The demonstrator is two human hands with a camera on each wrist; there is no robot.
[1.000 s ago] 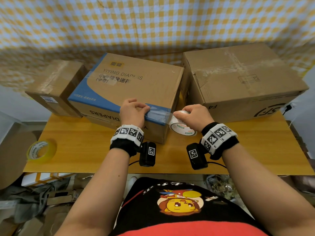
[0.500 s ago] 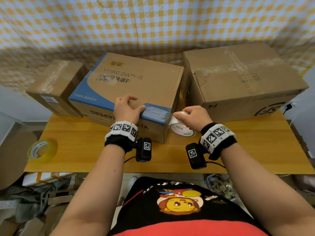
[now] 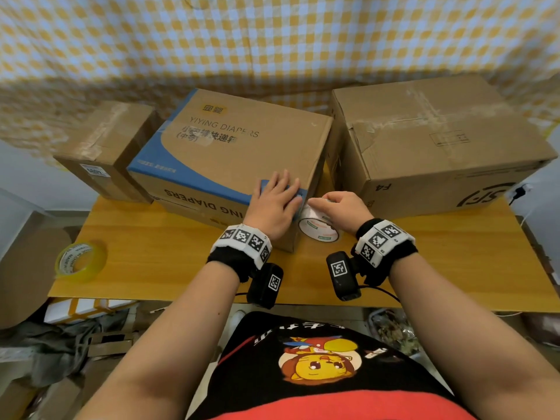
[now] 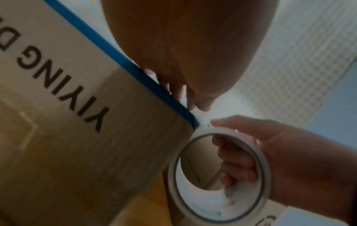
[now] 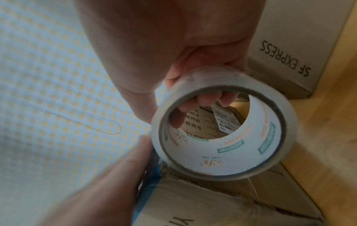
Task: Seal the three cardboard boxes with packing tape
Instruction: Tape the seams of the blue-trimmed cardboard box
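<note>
From the head view, three cardboard boxes stand in a row on the wooden table (image 3: pixel 454 268): the diaper box (image 3: pixel 236 153) under the hands, a small box (image 3: pixel 106 147) off to the left hand's side, and a large box (image 3: pixel 439 140) beyond the right hand. The left hand (image 3: pixel 274 204) lies flat, fingers straight, pressing on the diaper box's near right top corner. The right hand (image 3: pixel 341 209) is curled round a tape roll (image 3: pixel 318 228) just beside that corner. A second, yellowish roll (image 3: pixel 80 262) lies flat, well off to the left.

The left wrist view shows what the head view hides: the right hand's fingers (image 4: pixel 237 162) hooked through the roll's core (image 4: pixel 218 178), thumb on the outer rim. The box's blue top edge (image 4: pixel 115 52) runs toward the roll, ending beside it.

The right wrist view alone shows the roll (image 5: pixel 222 123) held on edge, its hole facing the camera, with printed labels inside the core, and "SF EXPRESS" printed on the large box (image 5: pixel 286 58). The left hand (image 5: pixel 108 183) lies just beside the roll; touching or not, I cannot tell.
</note>
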